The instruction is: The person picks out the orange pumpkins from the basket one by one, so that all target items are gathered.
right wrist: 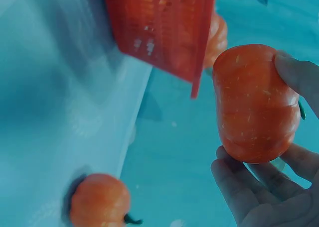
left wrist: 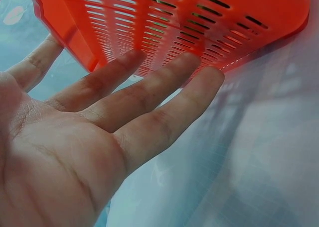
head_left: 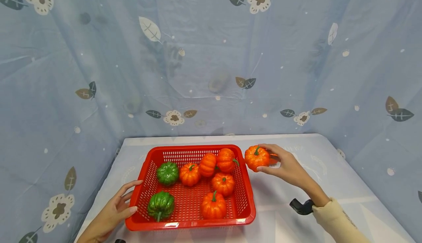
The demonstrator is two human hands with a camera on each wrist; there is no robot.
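My right hand pinches a small orange pumpkin between thumb and fingers, just beyond the right rim of a red basket. In the right wrist view that pumpkin is raised off the table, its stem partly behind the thumb. My left hand is at the basket's left side, with its fingertips right at the rim. Seen from the left wrist, its fingers stretch fairly straight along the slotted wall. Inside the basket are several orange pumpkins and two green ribbed vegetables.
Another orange pumpkin lies on the table to the right of the basket, mostly hidden behind my right hand in the head view. A pale cloth covers the table. A blue patterned curtain hangs behind and at both sides.
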